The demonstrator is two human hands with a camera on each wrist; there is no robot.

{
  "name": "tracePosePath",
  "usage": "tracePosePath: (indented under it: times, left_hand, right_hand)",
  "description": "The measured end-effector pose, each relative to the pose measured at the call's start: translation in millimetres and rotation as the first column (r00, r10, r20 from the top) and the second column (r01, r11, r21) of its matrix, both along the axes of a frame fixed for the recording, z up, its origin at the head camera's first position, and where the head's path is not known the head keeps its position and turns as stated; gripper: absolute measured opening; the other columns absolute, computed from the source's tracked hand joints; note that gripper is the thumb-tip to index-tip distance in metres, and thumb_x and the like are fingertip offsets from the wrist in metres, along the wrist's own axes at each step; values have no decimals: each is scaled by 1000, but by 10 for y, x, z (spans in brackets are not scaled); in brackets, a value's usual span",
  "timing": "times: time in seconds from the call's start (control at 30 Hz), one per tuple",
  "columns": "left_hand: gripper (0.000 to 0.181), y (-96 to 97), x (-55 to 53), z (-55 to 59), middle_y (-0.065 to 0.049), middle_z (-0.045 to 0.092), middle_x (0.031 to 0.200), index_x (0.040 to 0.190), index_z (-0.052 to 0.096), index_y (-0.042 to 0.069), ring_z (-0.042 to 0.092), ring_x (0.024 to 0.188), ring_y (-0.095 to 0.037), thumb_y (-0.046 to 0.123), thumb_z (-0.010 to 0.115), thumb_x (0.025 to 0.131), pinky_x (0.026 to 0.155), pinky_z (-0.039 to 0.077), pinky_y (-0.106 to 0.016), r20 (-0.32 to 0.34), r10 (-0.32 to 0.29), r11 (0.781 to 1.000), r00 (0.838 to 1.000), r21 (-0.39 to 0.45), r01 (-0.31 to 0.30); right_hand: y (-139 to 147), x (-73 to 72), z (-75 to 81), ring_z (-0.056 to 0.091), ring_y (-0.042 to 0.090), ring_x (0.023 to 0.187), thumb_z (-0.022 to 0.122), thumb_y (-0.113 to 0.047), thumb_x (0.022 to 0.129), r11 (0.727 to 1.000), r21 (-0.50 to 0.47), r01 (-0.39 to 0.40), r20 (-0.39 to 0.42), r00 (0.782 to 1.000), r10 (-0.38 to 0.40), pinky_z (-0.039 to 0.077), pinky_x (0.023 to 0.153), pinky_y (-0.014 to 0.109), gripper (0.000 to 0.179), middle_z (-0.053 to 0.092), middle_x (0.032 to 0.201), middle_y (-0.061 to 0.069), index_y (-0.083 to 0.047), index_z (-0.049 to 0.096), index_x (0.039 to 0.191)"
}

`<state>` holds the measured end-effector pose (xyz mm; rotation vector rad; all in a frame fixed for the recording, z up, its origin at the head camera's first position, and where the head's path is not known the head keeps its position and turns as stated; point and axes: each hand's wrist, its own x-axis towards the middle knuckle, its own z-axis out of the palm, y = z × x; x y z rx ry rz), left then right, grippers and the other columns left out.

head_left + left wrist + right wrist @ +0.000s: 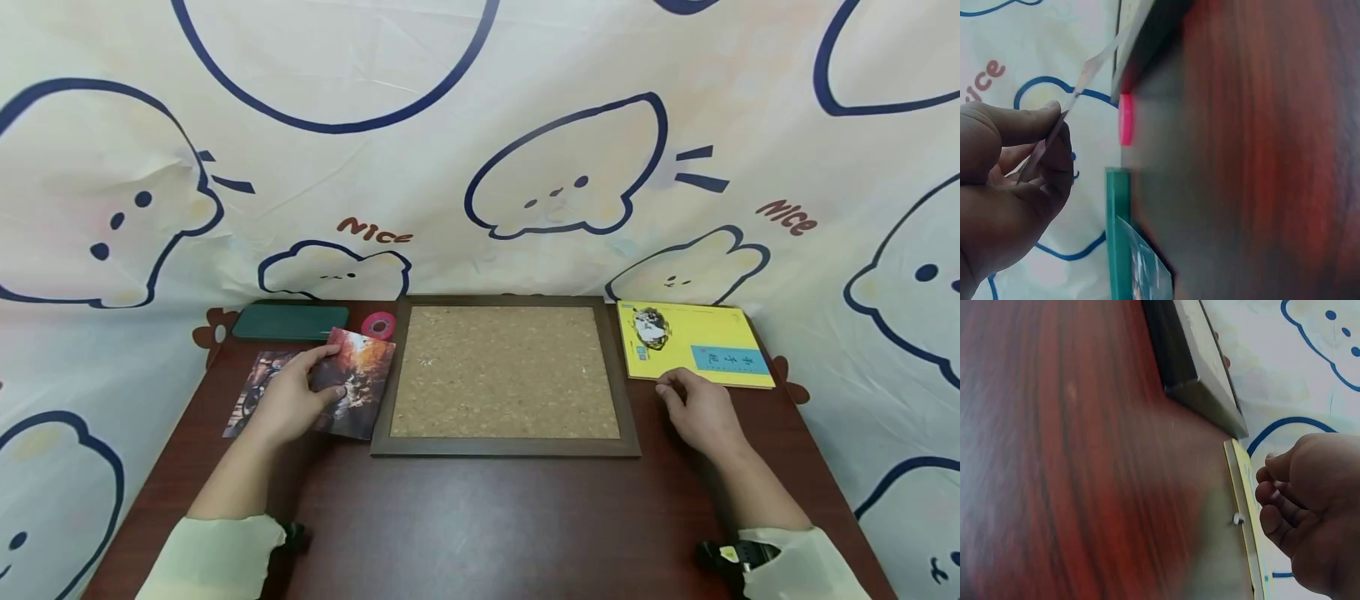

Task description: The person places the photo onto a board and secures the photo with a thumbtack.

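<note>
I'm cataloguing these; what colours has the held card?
The card: orange above, darker below; clearest in the head view.

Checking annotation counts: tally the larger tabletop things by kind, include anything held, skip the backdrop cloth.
Picture cards: 2
Framed cork board: 1
Yellow book: 1
Green case: 1
Pink ring: 1
Total: 6

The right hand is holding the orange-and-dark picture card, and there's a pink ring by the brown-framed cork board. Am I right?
Almost! The left hand, not the right hand, holds the thin, rectangular orange-and-dark picture card, as the head and left wrist views show. The round pink ring does lie beside the rectangular brown-framed cork board.
</note>
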<state>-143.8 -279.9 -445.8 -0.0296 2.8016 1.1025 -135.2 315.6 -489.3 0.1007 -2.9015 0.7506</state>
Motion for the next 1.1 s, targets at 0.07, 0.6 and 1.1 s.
tracePosePath:
  times: [0.07, 0.6, 1.1]
  left_hand:
    - [70, 38, -3, 37, -28, 35, 160, 158, 41, 12, 38, 141, -49, 10, 74, 96, 109, 34, -70, 7, -3, 1000, 1000, 14, 3]
    - [67, 367, -97, 57, -22, 44, 154, 154, 45, 16, 50, 126, -43, 15, 75, 95, 104, 42, -68, 38, -40, 995, 999, 88, 36]
    - [67, 628, -233, -45, -17, 51, 147, 153, 46, 19, 54, 121, -37, 20, 78, 94, 100, 46, -59, 66, -43, 988, 997, 149, 33]
  right_hand:
    - [-57, -25, 7, 53, 22, 69, 64, -17, 104, 1000, -9, -2, 2, 1000, 2, 45, 63, 38, 12, 69, 88, 8, -7, 69, 108]
    - [-481, -190, 42, 58, 20, 72, 64, -12, 103, 995, -87, -48, -52, 998, 43, 48, 64, 36, 10, 73, 93, 8, -7, 71, 109]
    - [-788, -330, 87, 61, 21, 77, 63, -11, 102, 988, -128, -83, -36, 996, 79, 50, 69, 39, 10, 71, 92, 6, -8, 71, 107]
